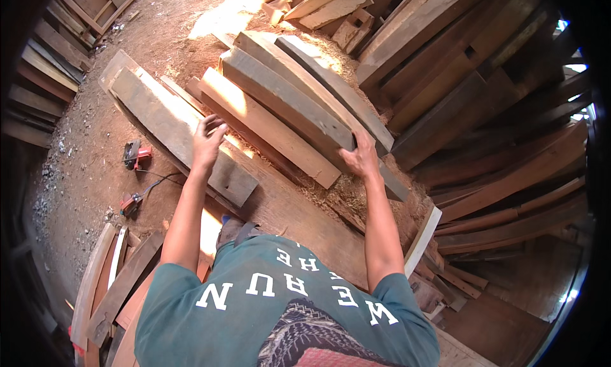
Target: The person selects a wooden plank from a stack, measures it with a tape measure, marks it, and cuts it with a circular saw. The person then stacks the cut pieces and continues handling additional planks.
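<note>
My right hand [363, 154] grips the near end of a thick grey-brown wooden beam [286, 103], fingers over its edge and thumb on the near side. My left hand [209, 138] holds nothing; its fingers are bent but apart, in the air above a weathered plank [156, 109]. Between the hands lies a reddish-brown beam [270, 128], sunlit at its far end. Just beyond the gripped beam rest a paler beam [299, 74] and a dark narrow board [337, 93], roughly parallel to it.
A wide board [305, 224] lies right in front of my body. Left on the ground are a red-and-black power tool [135, 156] and a second orange-red tool [130, 205] with a cord. Stacked timber [458, 68] lines the right; more boards [121, 284] lean at lower left.
</note>
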Available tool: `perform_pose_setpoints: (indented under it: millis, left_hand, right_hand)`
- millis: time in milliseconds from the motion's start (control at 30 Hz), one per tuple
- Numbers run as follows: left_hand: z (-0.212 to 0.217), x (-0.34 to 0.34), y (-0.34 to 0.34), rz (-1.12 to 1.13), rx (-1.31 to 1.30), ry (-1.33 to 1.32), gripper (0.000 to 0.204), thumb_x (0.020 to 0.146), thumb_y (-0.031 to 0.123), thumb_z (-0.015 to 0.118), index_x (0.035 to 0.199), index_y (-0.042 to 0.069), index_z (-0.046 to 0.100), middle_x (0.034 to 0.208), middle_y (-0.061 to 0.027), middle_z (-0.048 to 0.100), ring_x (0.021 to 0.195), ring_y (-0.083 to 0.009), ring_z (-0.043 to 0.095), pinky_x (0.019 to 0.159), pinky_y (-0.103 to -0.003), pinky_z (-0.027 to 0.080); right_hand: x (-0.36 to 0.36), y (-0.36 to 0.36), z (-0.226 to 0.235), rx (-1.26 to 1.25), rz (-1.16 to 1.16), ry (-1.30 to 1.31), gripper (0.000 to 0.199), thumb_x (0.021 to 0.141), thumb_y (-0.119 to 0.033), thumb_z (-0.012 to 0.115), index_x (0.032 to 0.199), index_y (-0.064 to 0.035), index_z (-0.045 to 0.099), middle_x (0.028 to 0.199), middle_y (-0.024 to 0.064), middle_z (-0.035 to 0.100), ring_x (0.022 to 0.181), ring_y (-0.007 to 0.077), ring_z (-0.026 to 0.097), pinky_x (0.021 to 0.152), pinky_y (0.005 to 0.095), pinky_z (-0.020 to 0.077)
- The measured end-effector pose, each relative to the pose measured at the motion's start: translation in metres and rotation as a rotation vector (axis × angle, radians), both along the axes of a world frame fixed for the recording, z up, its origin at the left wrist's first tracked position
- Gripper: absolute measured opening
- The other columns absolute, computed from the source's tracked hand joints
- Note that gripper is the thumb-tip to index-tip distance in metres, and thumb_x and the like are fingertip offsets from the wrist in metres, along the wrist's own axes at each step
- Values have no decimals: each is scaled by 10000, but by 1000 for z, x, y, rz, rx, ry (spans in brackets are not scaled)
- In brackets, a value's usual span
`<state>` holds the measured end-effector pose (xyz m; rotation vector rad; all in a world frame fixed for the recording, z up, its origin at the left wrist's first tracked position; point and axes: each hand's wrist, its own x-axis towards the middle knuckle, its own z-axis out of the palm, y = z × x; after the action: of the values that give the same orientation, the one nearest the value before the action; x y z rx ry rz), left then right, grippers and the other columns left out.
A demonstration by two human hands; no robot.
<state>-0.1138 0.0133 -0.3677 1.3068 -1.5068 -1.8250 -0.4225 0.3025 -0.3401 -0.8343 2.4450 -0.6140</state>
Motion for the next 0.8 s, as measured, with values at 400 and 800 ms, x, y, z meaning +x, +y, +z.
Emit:
perform_pose_setpoints:
  millis: [400,800]
  left_hand:
    - [-83,137,16,449,295,-290,602,987,285,686,1467,43,413,1316,-101,575,1127,-191,594,917,-357,537]
    - [-131,137,20,352,592,35,887,913,566,723,1523,-4,423,1577,-203,435,1466,-354,383,1188,-637,224]
  right_hand:
    - [-17,-151,-80,-201,48,319,529,842,-246,769,1292,-16,610,1225,245,655,1149,387,635,1006,470,507]
    - [191,-95,-128,151,480,-681,903,887,-588,719,1496,24,455,1476,296,519,1348,360,555,1132,437,436]
